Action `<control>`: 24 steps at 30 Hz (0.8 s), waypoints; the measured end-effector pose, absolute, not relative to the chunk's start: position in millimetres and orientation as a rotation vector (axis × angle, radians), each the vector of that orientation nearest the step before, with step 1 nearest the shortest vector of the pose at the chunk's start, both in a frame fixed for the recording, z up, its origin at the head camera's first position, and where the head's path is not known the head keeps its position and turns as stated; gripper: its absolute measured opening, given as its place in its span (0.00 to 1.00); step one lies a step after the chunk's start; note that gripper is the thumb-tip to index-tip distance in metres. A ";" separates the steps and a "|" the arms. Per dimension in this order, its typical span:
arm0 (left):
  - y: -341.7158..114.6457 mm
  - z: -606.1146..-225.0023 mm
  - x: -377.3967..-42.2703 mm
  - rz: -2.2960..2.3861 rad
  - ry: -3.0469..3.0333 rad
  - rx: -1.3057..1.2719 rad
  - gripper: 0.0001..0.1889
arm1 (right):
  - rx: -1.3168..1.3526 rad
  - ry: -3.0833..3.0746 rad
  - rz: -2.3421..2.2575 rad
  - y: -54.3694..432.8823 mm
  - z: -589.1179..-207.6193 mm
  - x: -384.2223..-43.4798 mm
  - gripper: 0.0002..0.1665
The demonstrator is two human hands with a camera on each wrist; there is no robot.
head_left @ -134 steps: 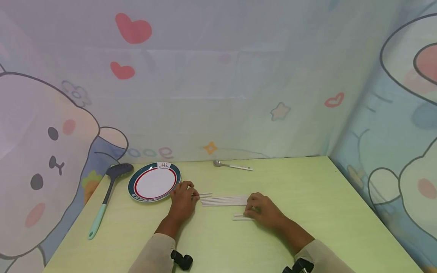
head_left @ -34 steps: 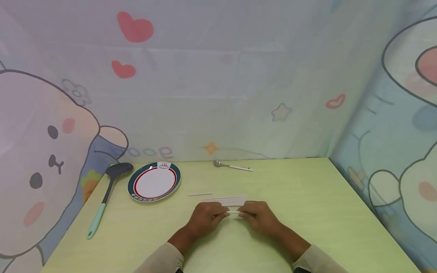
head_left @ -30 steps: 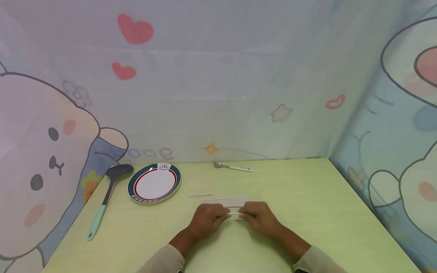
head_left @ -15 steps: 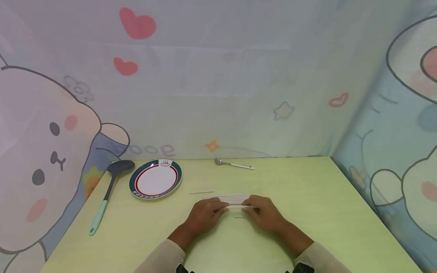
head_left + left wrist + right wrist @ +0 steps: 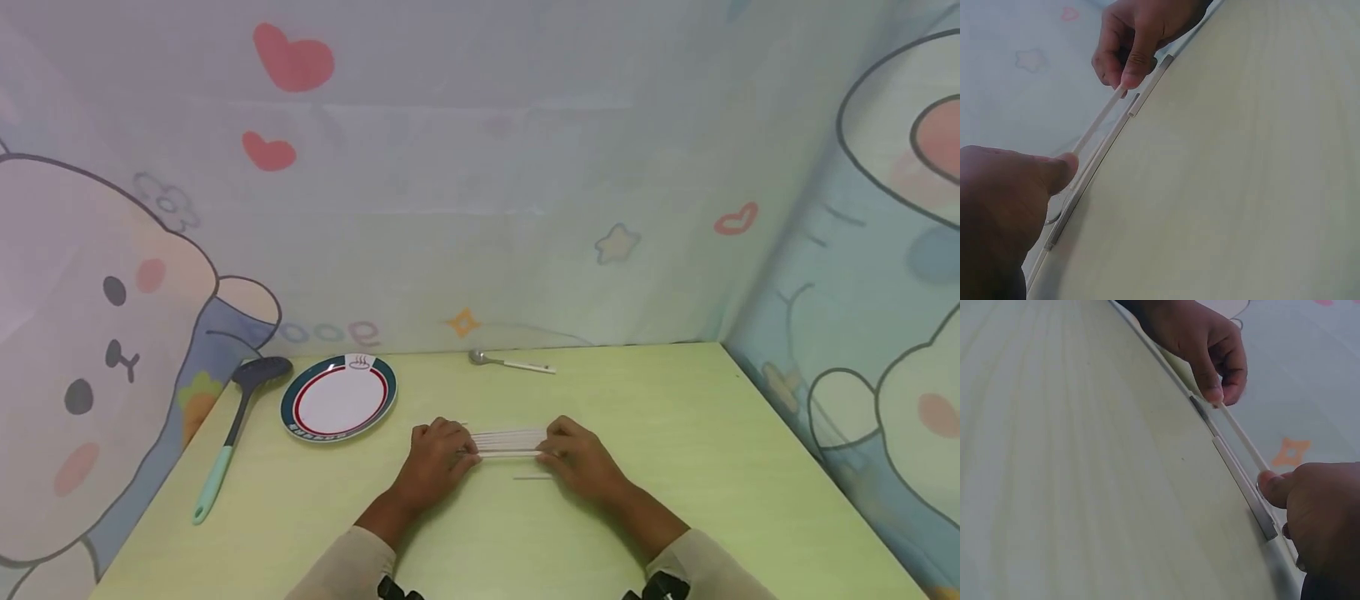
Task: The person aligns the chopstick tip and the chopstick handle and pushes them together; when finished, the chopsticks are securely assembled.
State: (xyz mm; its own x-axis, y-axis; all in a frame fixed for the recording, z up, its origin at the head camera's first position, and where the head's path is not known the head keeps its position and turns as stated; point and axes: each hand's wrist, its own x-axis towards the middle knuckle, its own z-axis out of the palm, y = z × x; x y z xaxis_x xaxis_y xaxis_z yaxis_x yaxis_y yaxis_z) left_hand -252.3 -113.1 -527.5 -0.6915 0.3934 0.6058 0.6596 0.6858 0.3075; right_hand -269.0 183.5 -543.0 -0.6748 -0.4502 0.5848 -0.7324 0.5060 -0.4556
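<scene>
Both hands hold a thin white stick [image 5: 508, 454] level between them, one at each end. My left hand [image 5: 435, 460] pinches its left end with thumb and fingers, and my right hand [image 5: 581, 457] pinches the right end. The same stick [image 5: 1099, 122] spans between the thumbs in the left wrist view, and the right wrist view shows the stick [image 5: 1244, 437] close over the table. Directly behind it lies a row of several similar white sticks [image 5: 510, 438], side by side, their ends partly hidden by the hands. Nearer me lies a single loose stick [image 5: 532, 478].
A plate [image 5: 341, 400] with a dark green rim stands at the back left. Left of it lies a slotted turner [image 5: 234, 433] with a mint handle. A small spoon [image 5: 517, 364] lies near the table's back edge, before the printed cloth backdrop [image 5: 480, 208].
The hands came together on a stick in front of the row, then spread apart along it and carried it forward to the row's near edge. My left hand now mostly covers the separate stick at left.
</scene>
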 end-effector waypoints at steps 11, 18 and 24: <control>-108.3 -531.0 -259.4 -0.729 -2.466 -0.807 0.07 | 0.881 -2.367 0.960 182.7 -545.9 -269.4 0.08; -107.7 -529.7 -260.4 -0.740 -2.497 -0.801 0.07 | 0.888 -2.320 0.971 182.1 -546.2 -270.1 0.08; -107.3 -529.8 -259.9 -0.719 -2.505 -0.773 0.07 | 0.866 -2.327 0.964 181.4 -546.9 -270.9 0.09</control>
State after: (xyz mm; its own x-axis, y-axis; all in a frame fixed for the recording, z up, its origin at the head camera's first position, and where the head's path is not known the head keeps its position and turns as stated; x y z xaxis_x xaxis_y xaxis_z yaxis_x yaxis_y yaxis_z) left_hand -259.9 -107.3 -529.8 -0.7574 0.3921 0.5221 0.6093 0.7119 0.3493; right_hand -270.9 181.4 -546.9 -0.6886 -0.3695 0.6239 -0.7025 0.5532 -0.4477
